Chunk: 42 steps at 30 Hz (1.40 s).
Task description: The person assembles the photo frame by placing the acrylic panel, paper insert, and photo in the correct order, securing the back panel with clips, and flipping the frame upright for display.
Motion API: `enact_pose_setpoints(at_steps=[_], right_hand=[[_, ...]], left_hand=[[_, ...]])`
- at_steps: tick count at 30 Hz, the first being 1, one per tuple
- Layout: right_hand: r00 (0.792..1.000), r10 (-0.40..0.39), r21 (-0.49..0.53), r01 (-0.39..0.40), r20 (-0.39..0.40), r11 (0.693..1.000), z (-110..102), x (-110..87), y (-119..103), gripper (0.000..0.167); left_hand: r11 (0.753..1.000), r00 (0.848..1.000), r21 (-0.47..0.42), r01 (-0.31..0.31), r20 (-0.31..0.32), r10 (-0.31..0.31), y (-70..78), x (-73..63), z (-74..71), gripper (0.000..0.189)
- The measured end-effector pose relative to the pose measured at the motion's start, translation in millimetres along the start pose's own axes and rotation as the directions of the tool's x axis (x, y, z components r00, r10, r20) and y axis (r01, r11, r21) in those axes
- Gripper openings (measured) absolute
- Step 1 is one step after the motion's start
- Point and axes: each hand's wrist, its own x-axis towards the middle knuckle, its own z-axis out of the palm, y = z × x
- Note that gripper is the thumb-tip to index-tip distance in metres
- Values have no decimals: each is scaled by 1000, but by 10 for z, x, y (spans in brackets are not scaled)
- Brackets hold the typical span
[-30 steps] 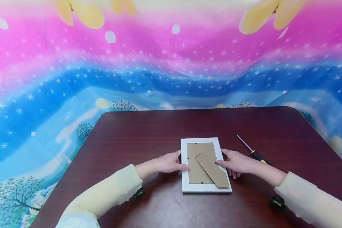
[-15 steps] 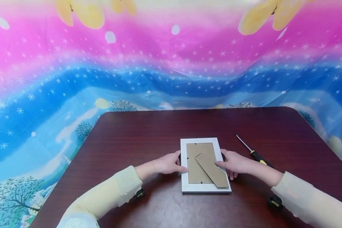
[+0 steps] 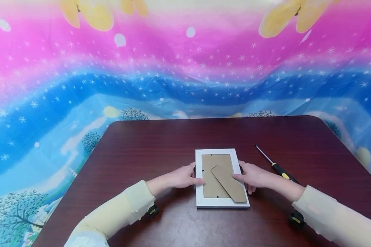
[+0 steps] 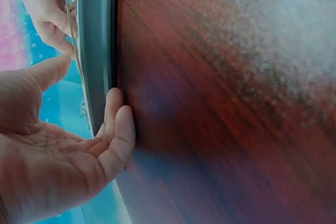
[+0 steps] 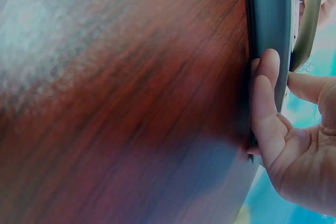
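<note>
A white picture frame (image 3: 199, 193) lies back side up at the middle of the table, with a brown backing board (image 3: 211, 183) and a slanting stand leg (image 3: 229, 185). Small black tabs show along the board's edges. My left hand (image 3: 183, 176) holds the frame's left side, thumb on the border. On the right side, my right hand (image 3: 253, 175) grips it, thumb on top near the stand leg. The left wrist view has fingertips of the left hand (image 4: 63, 156) along the frame's side (image 4: 95, 35). In the right wrist view, curled fingers of the right hand (image 5: 294, 145) touch the opposite side (image 5: 270, 19).
A screwdriver (image 3: 276, 167) with a black and yellow handle lies right of the frame, its shaft pointing away, close beyond the right forearm. The dark red-brown table (image 3: 160, 137) ends at a rounded far edge. Behind it hangs a colourful printed cloth (image 3: 185, 68).
The picture frame has shifted very slightly left, and the right hand with it. The right thumb now covers the tab on that side. Both hands keep their hold.
</note>
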Motion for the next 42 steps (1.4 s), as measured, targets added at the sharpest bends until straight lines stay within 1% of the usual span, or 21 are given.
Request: enact_pose_setpoints(at_steps=[6, 10, 14, 18, 20, 22, 23, 26, 29, 31, 33, 35, 37, 39, 42], right_hand=[[1000, -14, 24, 14, 18, 1000, -6, -15, 10, 49], [999, -42, 33, 41, 27, 999, -11, -28, 9, 47], [998, -49, 38, 48, 29, 998, -18, -29, 19, 47], [998, -45, 41, 44, 36, 998, -26, -26, 37, 52], [998, -46, 43, 44, 42, 998, -30, -26, 42, 54], [998, -42, 50, 40, 46, 998, -34, -27, 47, 55], [998, -41, 52, 38, 48, 998, -36, -28, 50, 56], [998, -36, 59, 33, 54, 998, -43, -30, 59, 58], [997, -36, 62, 32, 61, 998, -53, -33, 73, 60], [997, -31, 68, 26, 69, 997, -63, -38, 84, 61], [996, -33, 75, 27, 80, 997, -73, -41, 97, 63], [995, -38, 88, 30, 91, 996, -80, -47, 108, 64], [994, -49, 103, 39, 102, 994, -89, -52, 114, 65], [992, -57, 121, 44, 108, 992, -96, -56, 119, 65], [991, -71, 156, 52, 117, 986, -101, -59, 135, 64]], left_hand=[[1000, 1000, -16, -27, -1, 27, 6, 6, -6, 77], [997, 999, -54, -48, -6, 48, 8, 4, -6, 77], [984, 998, -169, -53, 16, 56, 4, -4, 1, 87], [953, 997, -301, -46, 47, 63, 2, -19, 8, 87], [933, 997, -357, -42, 51, 64, -1, -24, 5, 86], [910, 997, -413, -38, 50, 64, -5, -31, 1, 87], [895, 997, -445, -33, 50, 62, -10, -33, 1, 87], [833, 997, -553, -22, 51, 60, -31, -34, 10, 85], [761, 995, -649, -5, 74, 69, -69, -18, 26, 76], [714, 991, -700, 12, 101, 82, -87, -4, 28, 66], [673, 986, -739, 31, 133, 100, -99, 11, 27, 50], [640, 979, -767, 48, 162, 120, -99, 22, 23, 32], [606, 972, -793, 63, 187, 144, -91, 31, 21, 24], [578, 965, -812, 73, 205, 165, -72, 36, 19, 25], [543, 955, -835, 88, 226, 193, -35, 46, 12, 33]])
